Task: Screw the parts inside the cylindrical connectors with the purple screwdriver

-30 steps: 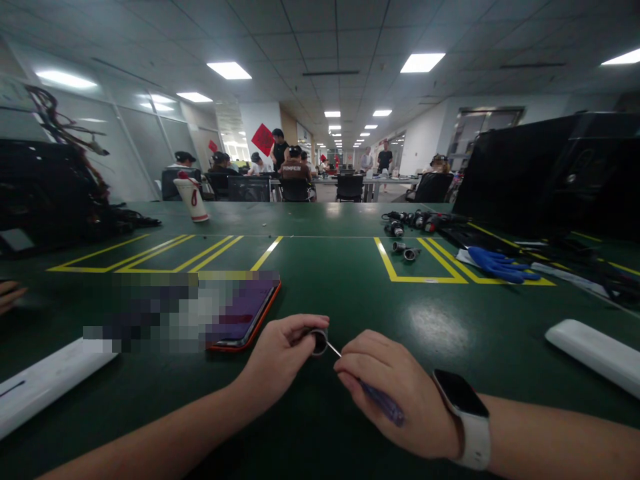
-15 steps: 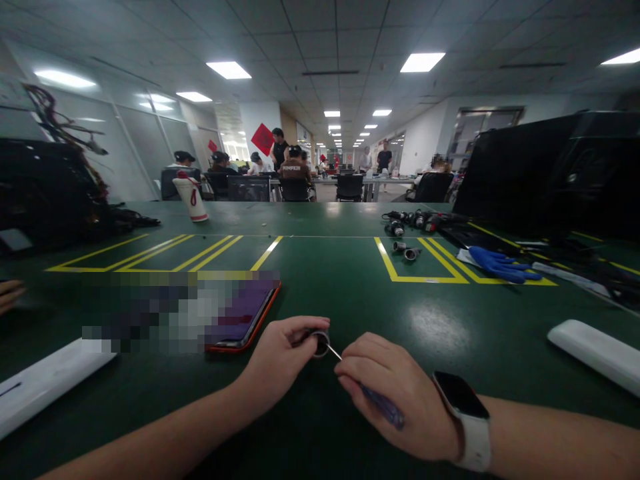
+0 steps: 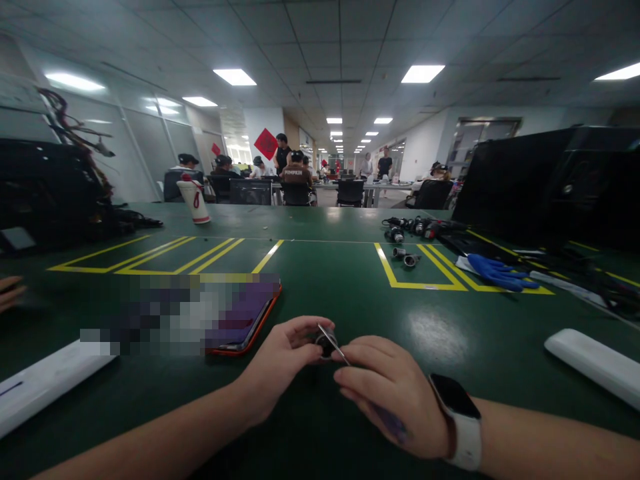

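Note:
Between the thumb and fingers of my left hand (image 3: 275, 363) is a small, dark metal cylindrical part (image 3: 326, 347) with a round opening, partly covered by the fingers. My right hand (image 3: 395, 390) is closed around a screwdriver (image 3: 392, 423) with a translucent purple handle. Its thin metal shaft points up and to the left, crossing in front of the part's opening; whether it touches the rim I cannot tell. Both hands are just above the green table (image 3: 310, 440), close together. A watch (image 3: 457, 407) with a white band is on my right wrist.
A tablet-like device (image 3: 247, 320) with an orange edge lies left of my hands, partly pixelated. Similar metal parts (image 3: 411, 260) sit in a yellow-taped area, near a blue glove (image 3: 500, 272). White long objects (image 3: 590, 363) flank both sides. Another person's hand (image 3: 10, 293) shows far left.
The screwdriver's tip has moved up and left, so its shaft now crosses the part's opening. The metal part has turned and shifted slightly right in my left hand. The view has tilted slightly.

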A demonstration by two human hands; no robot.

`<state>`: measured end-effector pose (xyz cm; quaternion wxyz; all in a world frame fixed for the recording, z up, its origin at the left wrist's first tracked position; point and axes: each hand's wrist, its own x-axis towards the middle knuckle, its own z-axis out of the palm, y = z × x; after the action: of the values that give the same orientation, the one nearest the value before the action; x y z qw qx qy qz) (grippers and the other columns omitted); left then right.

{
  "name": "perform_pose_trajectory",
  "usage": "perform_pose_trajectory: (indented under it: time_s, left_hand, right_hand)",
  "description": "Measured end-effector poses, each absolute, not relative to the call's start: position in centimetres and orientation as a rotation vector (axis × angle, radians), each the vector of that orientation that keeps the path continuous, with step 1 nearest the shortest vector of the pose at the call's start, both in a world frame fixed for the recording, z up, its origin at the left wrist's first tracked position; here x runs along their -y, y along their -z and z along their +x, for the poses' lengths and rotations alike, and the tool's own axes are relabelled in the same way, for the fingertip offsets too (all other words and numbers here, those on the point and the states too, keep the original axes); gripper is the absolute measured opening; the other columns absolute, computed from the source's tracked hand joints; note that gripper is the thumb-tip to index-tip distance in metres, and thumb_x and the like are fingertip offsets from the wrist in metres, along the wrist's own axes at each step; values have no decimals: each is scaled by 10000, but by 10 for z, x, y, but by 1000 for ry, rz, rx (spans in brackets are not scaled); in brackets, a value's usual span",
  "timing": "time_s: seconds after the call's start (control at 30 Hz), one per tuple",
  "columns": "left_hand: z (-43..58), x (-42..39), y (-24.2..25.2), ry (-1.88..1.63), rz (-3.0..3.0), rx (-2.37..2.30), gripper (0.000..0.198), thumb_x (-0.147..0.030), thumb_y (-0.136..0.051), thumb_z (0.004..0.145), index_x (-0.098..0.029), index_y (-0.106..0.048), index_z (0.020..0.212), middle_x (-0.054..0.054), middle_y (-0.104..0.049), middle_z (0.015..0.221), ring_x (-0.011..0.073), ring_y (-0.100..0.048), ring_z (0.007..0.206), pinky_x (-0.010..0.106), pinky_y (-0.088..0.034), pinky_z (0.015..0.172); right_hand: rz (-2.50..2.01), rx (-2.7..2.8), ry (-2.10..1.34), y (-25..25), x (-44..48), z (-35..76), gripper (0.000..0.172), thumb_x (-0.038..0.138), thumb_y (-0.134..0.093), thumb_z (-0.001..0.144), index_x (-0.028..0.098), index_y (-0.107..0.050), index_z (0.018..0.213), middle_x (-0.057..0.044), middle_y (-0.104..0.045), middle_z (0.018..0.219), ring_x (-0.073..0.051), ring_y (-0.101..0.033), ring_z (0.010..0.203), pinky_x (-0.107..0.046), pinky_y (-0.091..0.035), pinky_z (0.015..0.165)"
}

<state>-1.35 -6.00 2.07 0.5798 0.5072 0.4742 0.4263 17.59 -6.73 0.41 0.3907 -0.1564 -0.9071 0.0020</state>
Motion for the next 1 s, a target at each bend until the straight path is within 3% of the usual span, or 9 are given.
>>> perform_pose_trajectory:
  time_s: [0.27, 0.8, 1.0]
  left_hand:
    - [-15, 60, -19, -1059, 1079, -1052, 330, -111, -664, 670, -151, -633, 996, 99, -654, 1091, 242, -608, 987, 357, -524, 790]
    - [-14, 60, -19, -1021, 1159, -1112, 346, -157, -710, 636, -145, -664, 978, 75, -711, 899, 219, -650, 844, 359, -516, 791]
    - [-13, 61, -20, -1075, 1147, -1093, 344, -159, -704, 656, -155, -633, 992, 86, -680, 1006, 228, -633, 917, 349, -516, 793]
  right_hand:
    - [-317, 2305, -34, -10, 73, 176, 150, 140, -448, 770, 126, -554, 875, -79, -592, 694, -188, -521, 664, -336, -405, 597]
    - [-534, 2303, -139, -5, 72, 174, 144, 129, -437, 805, 141, -568, 865, -70, -580, 752, -183, -497, 712, -324, -380, 631]
    - [-432, 2237, -109, -4, 75, 175, 144, 111, -467, 781, 151, -529, 903, -81, -577, 805, -189, -509, 747, -326, -415, 643]
